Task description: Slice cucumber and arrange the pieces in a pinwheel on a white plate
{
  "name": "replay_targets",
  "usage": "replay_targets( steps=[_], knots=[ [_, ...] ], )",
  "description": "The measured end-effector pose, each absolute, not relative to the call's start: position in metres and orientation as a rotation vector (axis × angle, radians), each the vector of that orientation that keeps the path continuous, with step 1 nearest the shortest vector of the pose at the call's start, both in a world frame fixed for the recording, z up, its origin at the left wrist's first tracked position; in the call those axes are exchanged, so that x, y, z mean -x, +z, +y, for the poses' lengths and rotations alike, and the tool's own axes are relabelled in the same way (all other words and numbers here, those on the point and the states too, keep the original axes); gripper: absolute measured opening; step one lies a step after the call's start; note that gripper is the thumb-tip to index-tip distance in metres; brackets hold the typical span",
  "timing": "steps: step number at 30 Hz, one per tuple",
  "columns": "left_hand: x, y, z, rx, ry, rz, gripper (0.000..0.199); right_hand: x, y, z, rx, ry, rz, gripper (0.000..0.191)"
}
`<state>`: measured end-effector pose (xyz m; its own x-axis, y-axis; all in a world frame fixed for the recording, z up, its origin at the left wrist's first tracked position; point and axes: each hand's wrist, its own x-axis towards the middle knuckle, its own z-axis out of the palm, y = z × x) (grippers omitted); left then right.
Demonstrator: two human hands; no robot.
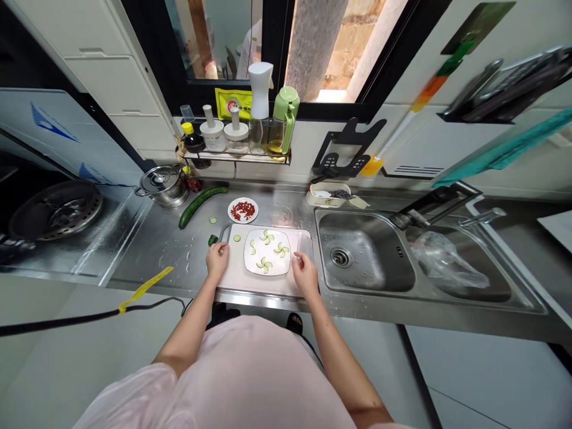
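A white square plate (276,267) lies on a pale cutting board (235,279), with pinwheels of thin green-edged cucumber slices on it. My left hand (217,260), fingers curled together, is at the board's left edge below its grey handle (224,233). Close to the plate's right edge, my right hand (305,273) has thumb and fingers pinched. What either hand holds, if anything, is too small to tell. A single cucumber slice (236,238) sits on the board left of the plate. Above my right hand lies a pale, flat, blade-like thing (305,242).
Behind the board are a small plate (243,218) of chopped red pieces and a long cucumber (202,205). A lidded steel pot (163,185) stands at the back left. The double sink (370,247) is to the right, with a plastic bag (447,262). A condiment shelf (236,156) hangs above.
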<state>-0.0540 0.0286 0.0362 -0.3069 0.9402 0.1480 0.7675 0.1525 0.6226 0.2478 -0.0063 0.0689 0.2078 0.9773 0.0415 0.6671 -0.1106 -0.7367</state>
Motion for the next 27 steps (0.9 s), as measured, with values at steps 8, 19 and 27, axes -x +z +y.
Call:
replay_targets(
  steps=[8, 19, 27],
  knots=[
    [0.049, 0.041, 0.033, -1.676, 0.742, 2.220, 0.029, -0.274, 0.055, -0.032, 1.919, 0.613, -1.393, 0.040],
    [0.024, 0.045, 0.064, -1.831, 0.375, 2.346, 0.036, -0.263, 0.055, -0.025, 1.824, 0.632, -1.406, 0.036],
    [0.019, 0.050, 0.069, -1.846, 0.329, 2.342, 0.032, -0.266, 0.052, -0.030, 1.788, 0.660, -1.413, 0.034]
  ],
)
